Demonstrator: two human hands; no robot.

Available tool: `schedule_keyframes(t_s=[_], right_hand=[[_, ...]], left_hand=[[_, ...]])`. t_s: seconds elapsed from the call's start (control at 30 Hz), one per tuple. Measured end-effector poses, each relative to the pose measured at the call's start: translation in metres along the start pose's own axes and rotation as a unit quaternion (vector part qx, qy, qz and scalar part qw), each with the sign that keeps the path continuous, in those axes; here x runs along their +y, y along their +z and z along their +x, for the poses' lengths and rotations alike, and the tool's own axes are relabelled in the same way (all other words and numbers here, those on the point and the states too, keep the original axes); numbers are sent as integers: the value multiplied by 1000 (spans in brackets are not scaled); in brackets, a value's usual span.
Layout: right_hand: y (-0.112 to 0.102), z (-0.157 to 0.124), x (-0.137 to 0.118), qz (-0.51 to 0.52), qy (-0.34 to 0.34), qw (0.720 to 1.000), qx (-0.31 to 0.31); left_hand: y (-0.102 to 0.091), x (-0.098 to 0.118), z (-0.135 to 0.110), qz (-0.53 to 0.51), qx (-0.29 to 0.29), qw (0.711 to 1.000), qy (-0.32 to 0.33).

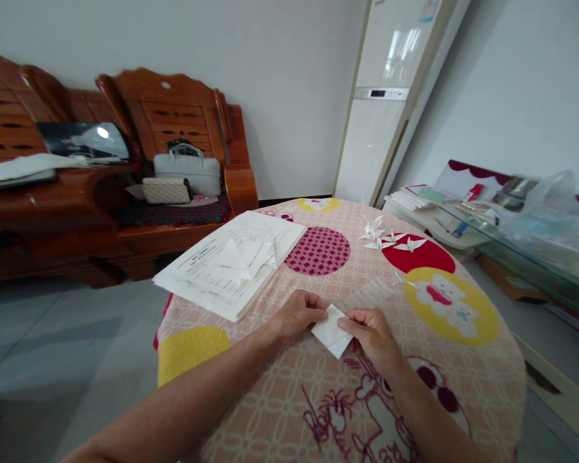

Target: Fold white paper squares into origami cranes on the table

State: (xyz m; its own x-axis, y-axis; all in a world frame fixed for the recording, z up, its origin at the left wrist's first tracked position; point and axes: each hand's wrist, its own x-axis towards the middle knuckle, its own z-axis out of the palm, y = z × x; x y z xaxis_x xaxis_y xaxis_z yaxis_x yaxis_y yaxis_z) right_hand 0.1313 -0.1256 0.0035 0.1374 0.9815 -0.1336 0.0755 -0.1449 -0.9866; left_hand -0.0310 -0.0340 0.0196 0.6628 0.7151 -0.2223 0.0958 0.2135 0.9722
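Note:
A small folded square of white paper (332, 333) is held between both hands, just above the patterned tablecloth (265, 386). My left hand (303, 314) pinches its left corner between thumb and fingers. On the opposite side, my right hand (372, 333) grips the right corner, thumb on top and fingers beneath. Beyond the hands, several white folded paper cranes (410, 244) sit together near the table's far right. To the left lies a stack of printed sheets (207, 257), with partly folded white paper pieces (236, 258) on top.
A wooden sofa (174, 96) with a grey bag (188, 168) and a quilted purse (166, 191) stands behind on the left. At the right, a glass-topped stand (492, 238) holds papers and a plastic bag (554, 206). A tall white air conditioner (374, 135) stands at the back.

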Motion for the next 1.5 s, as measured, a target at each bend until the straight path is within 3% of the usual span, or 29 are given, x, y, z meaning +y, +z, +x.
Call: schedule_keyframes(t_s=[0.3, 0.7, 1.07, 1.5], right_hand=[[3, 7, 2, -26, -12, 1000, 1], [7, 9, 1, -26, -35, 999, 15], [6, 9, 1, -22, -49, 999, 8], [6, 12, 5, -26, -49, 998, 9]], left_hand=[[-2, -1, 2, -9, 10, 999, -29], [-8, -3, 5, 38, -11, 999, -22], [-11, -11, 9, 18, -18, 999, -20], [-10, -5, 7, 26, -27, 999, -23]])
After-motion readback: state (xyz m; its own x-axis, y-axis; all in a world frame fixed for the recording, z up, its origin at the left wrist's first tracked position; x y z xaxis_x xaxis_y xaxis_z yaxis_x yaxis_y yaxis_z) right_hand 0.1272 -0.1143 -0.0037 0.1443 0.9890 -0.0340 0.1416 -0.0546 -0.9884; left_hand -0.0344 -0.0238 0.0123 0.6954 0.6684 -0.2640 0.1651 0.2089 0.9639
